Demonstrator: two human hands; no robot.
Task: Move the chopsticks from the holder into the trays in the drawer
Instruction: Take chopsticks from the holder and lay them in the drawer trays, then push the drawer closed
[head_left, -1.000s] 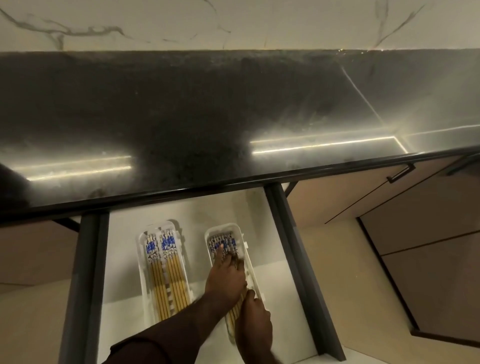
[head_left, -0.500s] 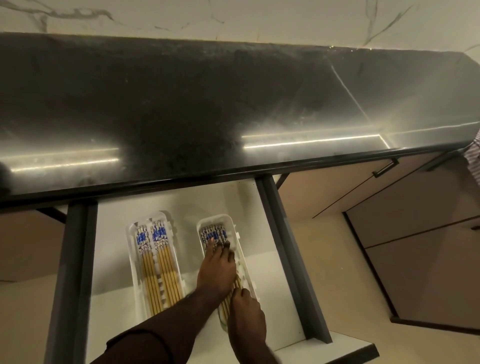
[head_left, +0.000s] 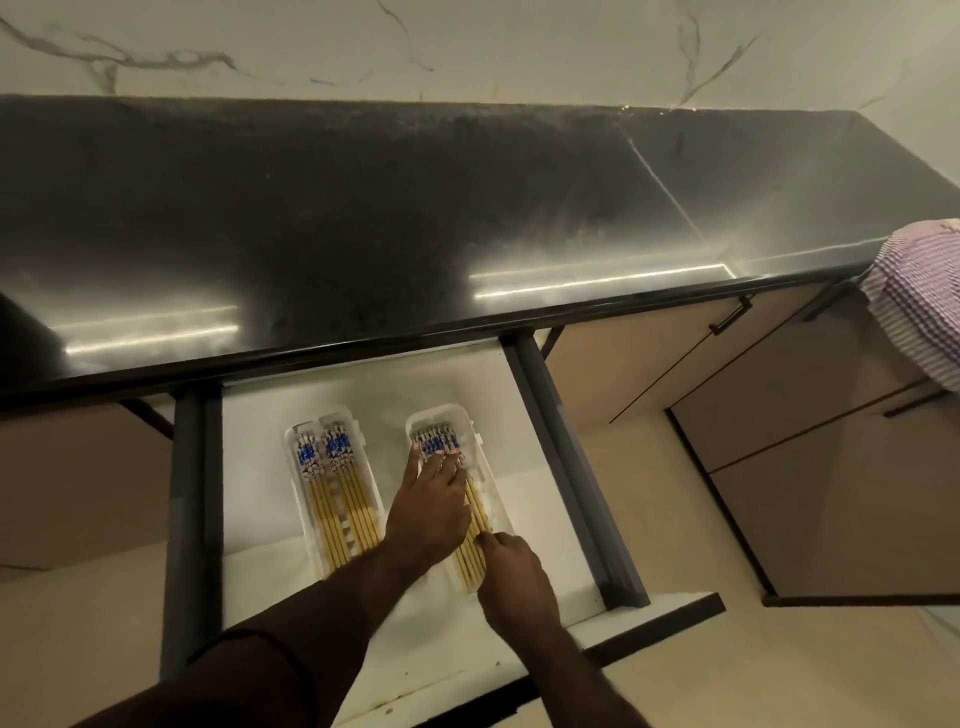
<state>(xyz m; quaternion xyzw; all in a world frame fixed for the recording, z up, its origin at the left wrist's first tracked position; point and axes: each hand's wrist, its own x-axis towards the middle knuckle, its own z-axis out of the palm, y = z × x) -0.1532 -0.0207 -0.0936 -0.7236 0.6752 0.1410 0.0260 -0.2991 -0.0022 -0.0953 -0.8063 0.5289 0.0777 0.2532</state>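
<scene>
head view, down over drawer (head_left: 524, 525)

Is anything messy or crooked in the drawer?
Nothing stands out. Both white trays, left tray and right tray, hold chopsticks lying straight. The left hand presses flat on the right tray's chopsticks; nothing spilled.

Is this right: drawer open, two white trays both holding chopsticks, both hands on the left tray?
Not quite. In the head view, both the left hand and the right hand are on the chopsticks in the right tray, not the left tray. The rest holds: the drawer is open and both white trays hold chopsticks.
</scene>
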